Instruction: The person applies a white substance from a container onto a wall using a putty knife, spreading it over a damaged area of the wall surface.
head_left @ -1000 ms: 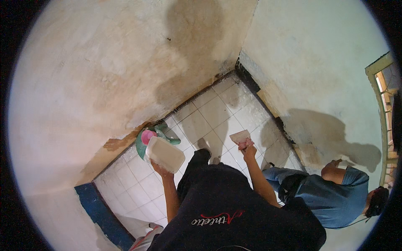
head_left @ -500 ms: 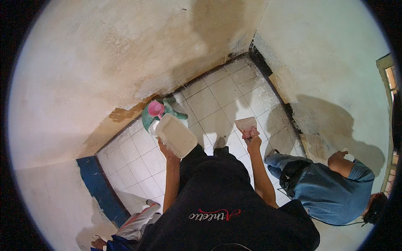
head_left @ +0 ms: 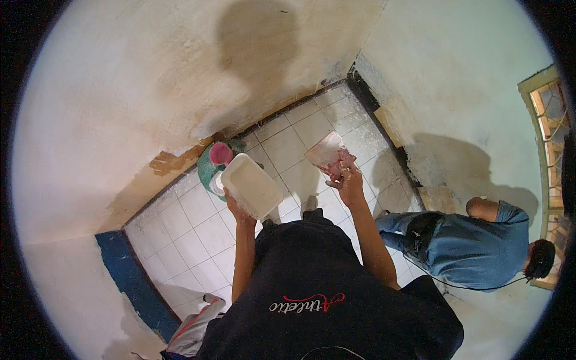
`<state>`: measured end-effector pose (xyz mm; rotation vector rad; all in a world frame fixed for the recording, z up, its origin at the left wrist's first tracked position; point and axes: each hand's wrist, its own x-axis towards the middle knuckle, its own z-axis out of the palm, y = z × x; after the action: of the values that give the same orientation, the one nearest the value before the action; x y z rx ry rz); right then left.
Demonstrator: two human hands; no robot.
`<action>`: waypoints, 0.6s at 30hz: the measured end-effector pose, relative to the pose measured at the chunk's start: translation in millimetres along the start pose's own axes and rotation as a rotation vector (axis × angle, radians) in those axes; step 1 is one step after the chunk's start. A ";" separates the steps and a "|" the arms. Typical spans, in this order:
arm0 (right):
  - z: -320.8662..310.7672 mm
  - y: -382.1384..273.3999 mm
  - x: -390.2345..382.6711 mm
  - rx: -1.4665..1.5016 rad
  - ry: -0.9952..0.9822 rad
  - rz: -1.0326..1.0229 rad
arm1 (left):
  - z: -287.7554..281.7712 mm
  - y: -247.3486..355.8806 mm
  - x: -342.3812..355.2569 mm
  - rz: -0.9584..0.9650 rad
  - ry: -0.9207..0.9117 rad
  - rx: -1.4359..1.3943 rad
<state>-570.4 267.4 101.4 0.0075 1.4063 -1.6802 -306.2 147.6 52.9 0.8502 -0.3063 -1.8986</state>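
Left fingers point(head_left: 231, 202) gripped a tub point(head_left: 252, 186), right fingers point(head_left: 348, 174) a scraper point(head_left: 326, 152); the wall point(head_left: 138, 102) looked part-coated, its brown patch point(head_left: 170, 163) unfinished.

Forearms point(head_left: 243, 258) extended forward, right fingers point(head_left: 350, 177) curled

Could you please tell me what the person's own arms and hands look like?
The left hand and right hand are ungloved, and the forearms are bare, with no watch or cable visible. The person wears a black shirt with red and white script; where its sleeves end is unclear.
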 end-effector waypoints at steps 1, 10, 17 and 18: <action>24.2 -3.1 -11.9 -0.040 -0.082 -0.053 | -7.4 8.7 1.9 -0.015 -0.043 -0.025; 134.0 35.1 -82.9 -0.260 -0.321 0.019 | -64.0 54.2 13.2 -0.156 -0.060 -0.075; 178.5 81.8 -111.5 -0.250 -0.360 0.134 | -89.1 78.6 11.1 -0.133 -0.099 -0.009; 178.2 95.1 -107.8 -0.329 -0.372 0.092 | -89.9 81.8 9.8 -0.136 -0.098 -0.013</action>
<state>-355.8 201.7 146.6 -0.4000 1.3536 -1.2793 -191.6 113.7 28.6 0.7874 -0.3024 -2.0705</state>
